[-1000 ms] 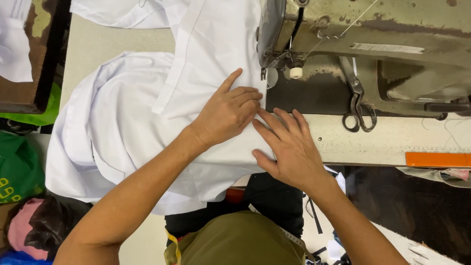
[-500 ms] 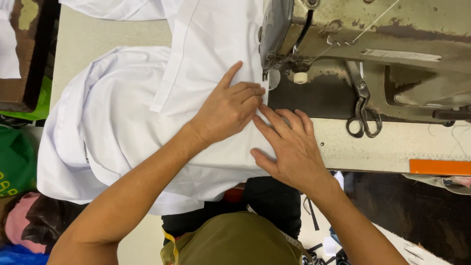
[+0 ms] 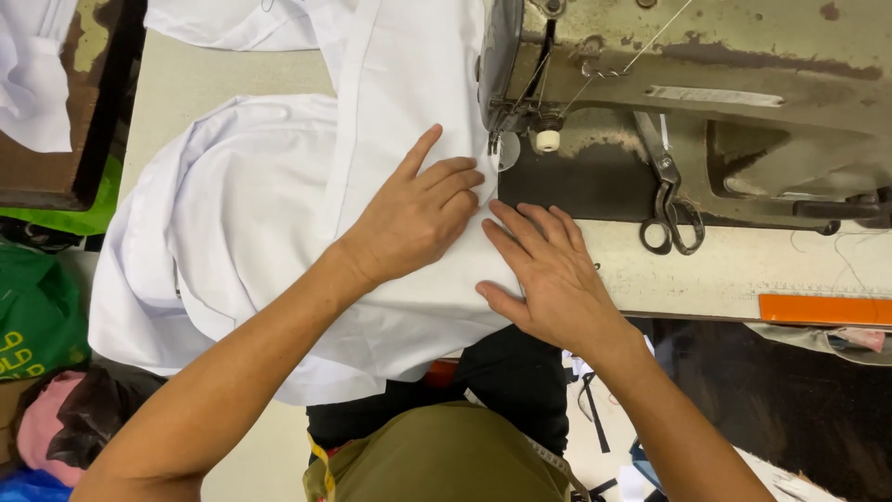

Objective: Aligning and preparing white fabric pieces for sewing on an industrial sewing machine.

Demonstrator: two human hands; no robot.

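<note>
A pale, worn worktable [image 3: 214, 79] spreads beyond the hands. Far to their left stands a chipped brown wooden bench [image 3: 88, 102], with a green plastic bag [image 3: 32, 316] on the floor below. Light falls evenly from overhead.

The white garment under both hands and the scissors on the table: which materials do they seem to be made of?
White garment: apparently thin woven cloth, matte, since it folds and creases softly under the left hand and right hand. Scissors: likely metal, dark and dull, with thin rigid blades and loop handles.
</note>
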